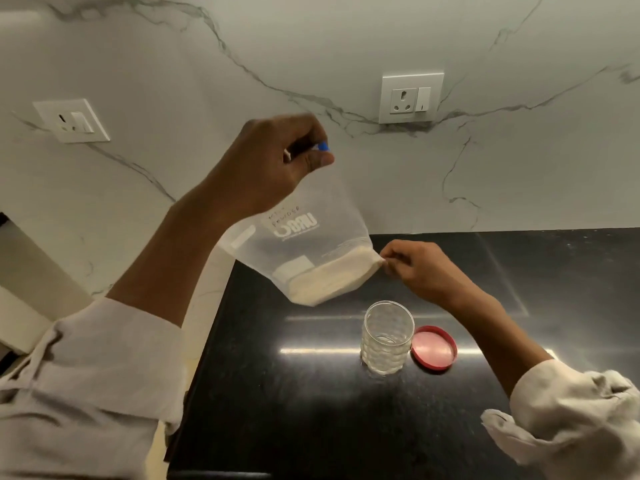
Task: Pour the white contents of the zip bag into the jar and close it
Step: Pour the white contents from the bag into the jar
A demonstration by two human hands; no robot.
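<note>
A clear zip bag with white powder settled in its bottom hangs in the air above the black counter. My left hand grips its top edge by the blue slider. My right hand pinches the bag's lower right corner. Below the bag and a little to its right, an open clear glass jar with a dimpled wall stands upright on the counter. Its red lid lies flat right beside it, on its right side.
The black counter ends at a white marble wall with two wall sockets. The counter's left edge runs down from under the bag. A pale surface lies at the far left.
</note>
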